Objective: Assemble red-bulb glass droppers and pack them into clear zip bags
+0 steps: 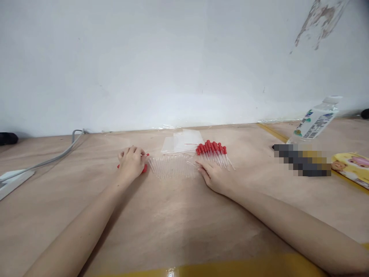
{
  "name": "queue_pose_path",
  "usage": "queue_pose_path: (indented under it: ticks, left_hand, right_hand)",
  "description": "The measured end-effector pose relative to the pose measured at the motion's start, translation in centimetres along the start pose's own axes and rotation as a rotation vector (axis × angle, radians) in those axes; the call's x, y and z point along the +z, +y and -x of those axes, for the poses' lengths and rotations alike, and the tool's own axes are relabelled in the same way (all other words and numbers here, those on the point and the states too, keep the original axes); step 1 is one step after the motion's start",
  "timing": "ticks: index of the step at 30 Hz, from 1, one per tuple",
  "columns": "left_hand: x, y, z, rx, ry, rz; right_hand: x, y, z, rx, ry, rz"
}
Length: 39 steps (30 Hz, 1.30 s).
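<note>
My left hand [132,161] is closed, fingers curled down, at the left end of a row of thin clear tubes [173,166]. A small red rubber bulb [148,154] pokes out at its fingertips, and more red bulbs [144,168] show beneath and beside the palm. At the row's right end my right hand [215,177] pinches the end of one clear tube [191,163], which points left. Just beyond that hand lies a bunch of droppers [211,148], clear tubes with red bulbs on their far ends, partly hidden by my fingers.
Whitish translucent sheets [184,140] lie behind the tubes near the wall. To the right are a tilted plastic bottle [315,121], a pixelated dark object [301,159] and a yellow printed packet [353,167]. A grey cable [57,156] runs to a white power strip [17,181] at the left.
</note>
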State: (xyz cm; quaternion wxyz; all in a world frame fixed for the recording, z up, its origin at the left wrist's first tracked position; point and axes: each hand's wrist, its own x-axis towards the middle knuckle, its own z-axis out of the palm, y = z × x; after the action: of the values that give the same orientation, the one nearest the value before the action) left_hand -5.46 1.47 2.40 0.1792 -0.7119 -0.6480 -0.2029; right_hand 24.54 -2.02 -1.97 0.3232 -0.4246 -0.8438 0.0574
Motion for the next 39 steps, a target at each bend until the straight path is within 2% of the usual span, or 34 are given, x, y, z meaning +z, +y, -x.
queue_pose_path:
  ticks: [3, 7, 11, 13, 20, 29, 35, 39]
  left_hand:
    - [-0.5, 2.2, 0.7, 0.067, -0.001, 0.247]
    - [0.2, 6.1, 3.1, 0.134, -0.085, 0.643]
    - [1.1, 8.5, 5.2, 0.260, -0.192, 0.772]
    - [1.2, 8.7, 5.5, 0.289, -0.213, 0.770]
    - [0.7, 8.5, 5.4, 0.259, -0.228, 0.803]
    - [1.5, 8.3, 5.6, 0.236, -0.217, 0.880]
    - [1.4, 8.1, 5.6, 0.315, -0.242, 0.915]
    - [0.8, 8.3, 5.8, 0.382, -0.327, 0.923]
  right_hand:
    - [-0.1, -0.3, 0.0, -0.072, 0.017, -0.008]
    - [-0.2, -0.6, 0.2, -0.094, 0.027, -0.008]
    - [-0.1, -0.8, 0.4, -0.085, 0.051, 0.001]
    - [-0.1, -0.9, 0.4, -0.087, 0.043, 0.002]
    - [-0.3, -1.3, 0.2, -0.134, -0.015, -0.017]
    - [-0.9, -1.8, 0.1, -0.134, -0.070, -0.043]
    - [-1.3, -1.2, -0.4, -0.137, -0.191, -0.122]
    - [-1.4, -0.3, -0.8, -0.184, -0.268, -0.152]
